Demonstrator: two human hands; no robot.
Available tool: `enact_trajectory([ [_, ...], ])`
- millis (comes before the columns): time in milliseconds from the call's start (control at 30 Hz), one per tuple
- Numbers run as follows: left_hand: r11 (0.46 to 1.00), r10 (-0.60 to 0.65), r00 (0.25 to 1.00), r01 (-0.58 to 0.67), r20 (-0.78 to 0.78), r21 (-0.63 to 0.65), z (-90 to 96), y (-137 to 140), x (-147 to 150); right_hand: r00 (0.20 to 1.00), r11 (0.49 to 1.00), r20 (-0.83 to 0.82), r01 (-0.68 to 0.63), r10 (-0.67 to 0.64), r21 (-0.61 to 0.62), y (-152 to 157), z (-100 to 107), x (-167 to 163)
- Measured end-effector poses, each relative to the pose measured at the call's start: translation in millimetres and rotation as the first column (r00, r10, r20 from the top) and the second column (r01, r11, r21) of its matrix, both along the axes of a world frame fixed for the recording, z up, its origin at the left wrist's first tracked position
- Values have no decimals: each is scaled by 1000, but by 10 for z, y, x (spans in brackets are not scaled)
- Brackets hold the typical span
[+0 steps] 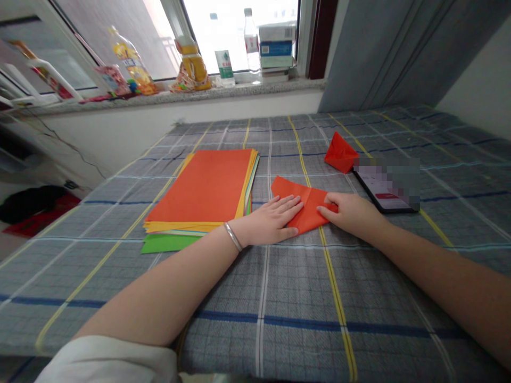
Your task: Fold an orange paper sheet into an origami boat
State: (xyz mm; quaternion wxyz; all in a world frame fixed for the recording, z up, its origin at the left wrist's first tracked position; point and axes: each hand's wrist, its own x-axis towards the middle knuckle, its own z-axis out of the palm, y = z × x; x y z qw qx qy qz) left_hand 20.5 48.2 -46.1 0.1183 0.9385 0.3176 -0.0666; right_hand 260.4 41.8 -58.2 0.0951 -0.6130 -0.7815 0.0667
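Note:
A folded sheet of orange-red paper (305, 192) lies on the plaid cloth, with crease lines across it. My left hand (275, 217) rests flat on its left part, fingers stretched out; a silver bangle circles that wrist. At the paper's right edge, my right hand (341, 210) pinches it between thumb and curled fingers. Beyond the right hand stands a folded red paper shape (340, 153) with pointed corners. To the left is a stack of coloured paper (203, 183), orange on top, with yellow and green edges showing beneath.
A phone (385, 186), its screen partly blurred, lies right of the folded paper. The plaid tablecloth (223, 319) covers the table. Bottles, including a clear bottle (251, 45), and stacked boxes (276, 48) line the windowsill (151, 101). A grey curtain (375, 53) hangs at the back right.

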Motion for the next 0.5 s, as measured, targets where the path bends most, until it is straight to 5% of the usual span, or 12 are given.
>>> enact_trajectory([
  [500, 996, -2, 1000, 3, -11, 94, -66, -58, 13, 998, 999, 50, 49, -49, 1, -23, 19, -53],
])
